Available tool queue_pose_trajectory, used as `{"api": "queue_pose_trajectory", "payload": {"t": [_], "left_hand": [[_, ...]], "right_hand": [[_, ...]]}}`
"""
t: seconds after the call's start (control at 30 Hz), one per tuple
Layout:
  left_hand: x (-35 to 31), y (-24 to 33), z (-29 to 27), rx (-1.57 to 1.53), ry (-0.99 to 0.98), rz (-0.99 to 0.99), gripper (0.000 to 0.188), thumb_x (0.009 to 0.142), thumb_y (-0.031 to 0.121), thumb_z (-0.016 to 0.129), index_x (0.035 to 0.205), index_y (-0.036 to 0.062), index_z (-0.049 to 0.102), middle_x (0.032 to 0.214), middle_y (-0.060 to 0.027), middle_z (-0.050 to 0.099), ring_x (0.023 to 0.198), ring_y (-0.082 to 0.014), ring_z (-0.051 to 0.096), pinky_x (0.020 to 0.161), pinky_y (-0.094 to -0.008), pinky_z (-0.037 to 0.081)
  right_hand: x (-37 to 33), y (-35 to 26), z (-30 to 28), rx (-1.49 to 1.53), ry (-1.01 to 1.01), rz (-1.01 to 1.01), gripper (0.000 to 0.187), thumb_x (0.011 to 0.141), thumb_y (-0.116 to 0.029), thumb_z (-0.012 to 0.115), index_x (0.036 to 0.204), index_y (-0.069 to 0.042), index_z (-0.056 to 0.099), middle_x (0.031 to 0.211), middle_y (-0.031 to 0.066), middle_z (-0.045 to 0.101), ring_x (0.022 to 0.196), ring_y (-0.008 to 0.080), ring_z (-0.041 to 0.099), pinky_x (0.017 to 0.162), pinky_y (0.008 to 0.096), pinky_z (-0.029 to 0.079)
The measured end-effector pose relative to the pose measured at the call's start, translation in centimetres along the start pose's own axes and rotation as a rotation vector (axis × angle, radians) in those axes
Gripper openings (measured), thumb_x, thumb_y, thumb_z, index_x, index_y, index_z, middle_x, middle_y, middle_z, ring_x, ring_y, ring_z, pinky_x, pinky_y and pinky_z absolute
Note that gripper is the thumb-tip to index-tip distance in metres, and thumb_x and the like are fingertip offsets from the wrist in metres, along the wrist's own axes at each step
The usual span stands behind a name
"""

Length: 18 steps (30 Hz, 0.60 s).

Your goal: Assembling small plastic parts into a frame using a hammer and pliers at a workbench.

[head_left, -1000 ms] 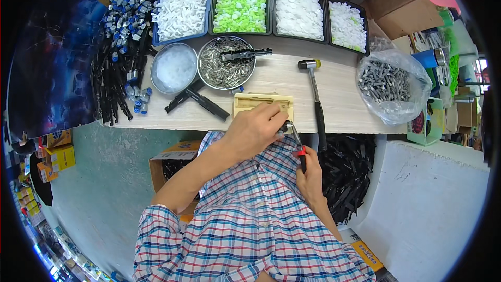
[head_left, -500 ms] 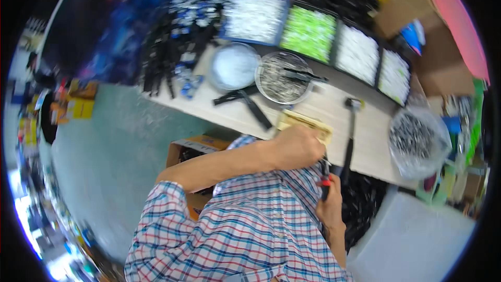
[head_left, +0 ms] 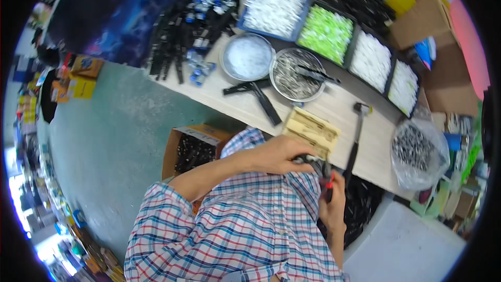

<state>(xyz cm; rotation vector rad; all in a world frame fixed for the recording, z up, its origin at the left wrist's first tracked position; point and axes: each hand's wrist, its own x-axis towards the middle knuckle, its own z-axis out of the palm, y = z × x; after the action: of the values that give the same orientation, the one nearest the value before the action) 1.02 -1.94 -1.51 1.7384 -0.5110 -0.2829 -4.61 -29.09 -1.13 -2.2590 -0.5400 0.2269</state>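
Left hand [head_left: 279, 154] is curled over a small dark part [head_left: 312, 161] right at the bench edge, fingers wrapped on it. Right hand [head_left: 332, 204] sits just below, gripping a red-handled tool [head_left: 329, 184] whose tip meets that part. The part looks black and stubby, mostly hidden by fingers. Just above is a wooden block [head_left: 311, 130] on the bench [head_left: 334, 112], with a hammer [head_left: 355, 138] beside it. Further out: a steel bowl [head_left: 297, 74] of metal bits, a white bowl [head_left: 247, 57], and trays [head_left: 327, 34] of white and green pieces.

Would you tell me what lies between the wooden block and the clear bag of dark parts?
The hammer lies between the wooden block and the clear bag, as the head view shows.
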Motion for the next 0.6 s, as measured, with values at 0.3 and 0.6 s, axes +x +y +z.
{"api": "queue_pose_trajectory", "payload": {"t": [0.3, 0.6], "left_hand": [[-3.2, -1.1, 1.0, -0.115, 0.202, 0.029, 0.027, 0.084, 0.003, 0.075, 0.111, 0.0048, 0.071, 0.111, -0.0050, 0.070, 0.114, -0.0256, 0.059, 0.103, -0.0394, 0.045], [-4.6, -1.5, 1.1, -0.122, 0.287, 0.089, 0.027, 0.086, 0.000, 0.074, 0.112, 0.0035, 0.070, 0.112, -0.0066, 0.070, 0.110, -0.0262, 0.063, 0.098, -0.0369, 0.049]], "right_hand": [[0.7, 11.1, -6.0, -0.421, 0.492, 0.367, 0.027, 0.100, -0.018, 0.060, 0.116, 0.003, 0.059, 0.110, 0.0196, 0.059, 0.100, 0.0350, 0.059, 0.092, 0.0391, 0.047], [4.8, 10.4, -6.5, -0.711, 0.459, 0.152, 0.039, 0.098, -0.018, 0.064, 0.130, 0.002, 0.056, 0.144, 0.0272, 0.047, 0.131, 0.0446, 0.048, 0.110, 0.0470, 0.039]]}}
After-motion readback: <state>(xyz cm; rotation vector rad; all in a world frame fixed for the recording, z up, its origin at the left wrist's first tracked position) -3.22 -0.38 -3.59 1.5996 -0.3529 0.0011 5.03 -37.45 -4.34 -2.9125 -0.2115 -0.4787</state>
